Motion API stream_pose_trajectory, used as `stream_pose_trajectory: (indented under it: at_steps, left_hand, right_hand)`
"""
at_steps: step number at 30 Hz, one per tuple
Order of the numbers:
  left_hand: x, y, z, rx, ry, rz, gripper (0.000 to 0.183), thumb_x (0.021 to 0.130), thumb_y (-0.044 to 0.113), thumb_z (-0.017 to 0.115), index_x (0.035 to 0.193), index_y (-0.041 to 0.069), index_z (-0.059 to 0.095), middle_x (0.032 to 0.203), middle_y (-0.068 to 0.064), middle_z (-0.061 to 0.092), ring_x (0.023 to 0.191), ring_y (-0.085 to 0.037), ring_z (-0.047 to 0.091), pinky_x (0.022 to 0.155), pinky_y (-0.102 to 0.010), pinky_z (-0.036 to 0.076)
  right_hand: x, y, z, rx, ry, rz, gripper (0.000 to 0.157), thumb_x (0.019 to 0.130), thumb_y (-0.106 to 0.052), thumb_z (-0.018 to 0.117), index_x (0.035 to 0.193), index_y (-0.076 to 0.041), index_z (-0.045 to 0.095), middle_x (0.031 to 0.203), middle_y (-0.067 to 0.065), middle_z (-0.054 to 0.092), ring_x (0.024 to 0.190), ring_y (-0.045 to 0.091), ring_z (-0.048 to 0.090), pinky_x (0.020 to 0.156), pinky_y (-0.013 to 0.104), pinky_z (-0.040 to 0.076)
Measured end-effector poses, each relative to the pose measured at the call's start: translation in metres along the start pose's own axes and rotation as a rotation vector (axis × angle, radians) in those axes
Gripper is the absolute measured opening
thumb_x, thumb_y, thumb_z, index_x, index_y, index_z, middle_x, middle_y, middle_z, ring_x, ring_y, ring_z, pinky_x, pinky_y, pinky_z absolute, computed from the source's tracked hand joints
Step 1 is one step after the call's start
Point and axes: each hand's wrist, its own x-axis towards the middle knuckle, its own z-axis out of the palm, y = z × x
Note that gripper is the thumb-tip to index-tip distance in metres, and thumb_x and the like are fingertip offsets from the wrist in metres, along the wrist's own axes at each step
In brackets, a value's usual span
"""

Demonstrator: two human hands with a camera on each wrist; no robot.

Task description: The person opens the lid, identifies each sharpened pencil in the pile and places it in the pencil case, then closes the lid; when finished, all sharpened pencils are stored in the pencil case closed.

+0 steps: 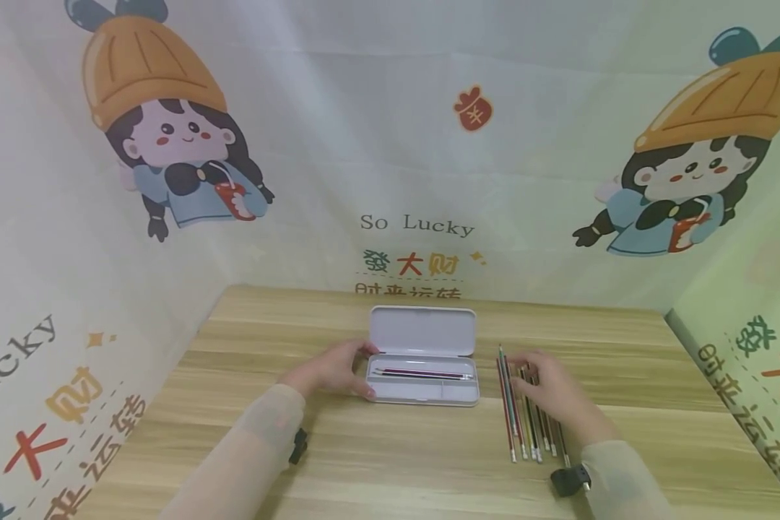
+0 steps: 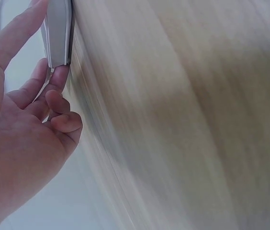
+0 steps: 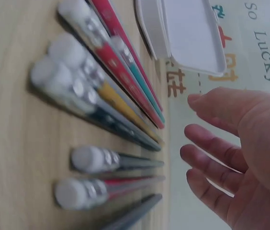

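"Fingers (image 2: 58,79) of the left hand (image 1: 336,368): how set?"

"Gripping the left end of the pencil case (image 1: 406,392), thumb at the near corner, other tips at the far one. Best held lightly, just enough to stop any sliding."

"And on the right hand (image 1: 546,386)?"

"Loosely bent, spread apart, holding nothing visible. Poised over the loose pencils (image 1: 510,404) in the lower right of the frame. Contact hard to judge from the head view; seemingly apart in the right wrist view."

"Whereabouts of the case?"

"Just below the middle of the frame, lying open on the counter (image 1: 390,462), with lid (image 1: 422,332) raised at the back. Inside, stored pencils (image 1: 422,374) lying lengthwise in the rear compartment."

"Any advice for a clean pick-up?"

"Choose an outer pencil over one from the crowded middle. Pinch near mid-length, probably the steadiest spot. Lift straight up; otherwise, risk rolling the neighbours."

"And for laying down?"

"Mind the direction: white erasers (image 3: 88,159) towards the bottom of the frame in the head view, so a quarter turn probably needed to match the rear compartment. Lower level, both ends inside the walls."
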Motion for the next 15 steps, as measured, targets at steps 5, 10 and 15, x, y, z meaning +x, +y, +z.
stream_pose_trajectory:
  at_steps: [5, 10, 15]
  left_hand:
    - [0.000, 0.001, 0.000, -0.013, 0.002, 0.006, 0.079, 0.070, 0.019, 0.095, 0.136, 0.005, 0.056, 0.139, -0.014, 0.060, 0.136, -0.034, 0.052, 0.124, -0.052, 0.035]
    - [0.000, 0.000, 0.001, -0.022, 0.009, 0.009, 0.078, 0.069, 0.017, 0.095, 0.135, 0.004, 0.056, 0.137, -0.015, 0.061, 0.135, -0.033, 0.053, 0.123, -0.052, 0.035]
    - [0.000, -0.001, 0.001, -0.033, 0.009, 0.011, 0.077, 0.069, 0.015, 0.095, 0.134, 0.004, 0.056, 0.135, -0.014, 0.061, 0.134, -0.032, 0.053, 0.123, -0.051, 0.036]
  right_hand:
    - [-0.002, 0.006, -0.008, -0.042, -0.004, 0.022, 0.031, 0.090, -0.006, 0.075, 0.120, 0.001, 0.070, 0.103, 0.013, 0.072, 0.081, 0.017, 0.059, 0.069, 0.032, 0.052]
    - [-0.004, 0.010, -0.012, -0.040, -0.028, 0.074, 0.030, 0.091, -0.006, 0.073, 0.119, 0.002, 0.069, 0.104, 0.014, 0.072, 0.082, 0.018, 0.064, 0.069, 0.036, 0.058]
    - [-0.006, 0.014, -0.014, -0.042, -0.038, 0.095, 0.031, 0.091, -0.006, 0.073, 0.120, 0.004, 0.068, 0.107, 0.017, 0.073, 0.089, 0.026, 0.069, 0.078, 0.046, 0.062]
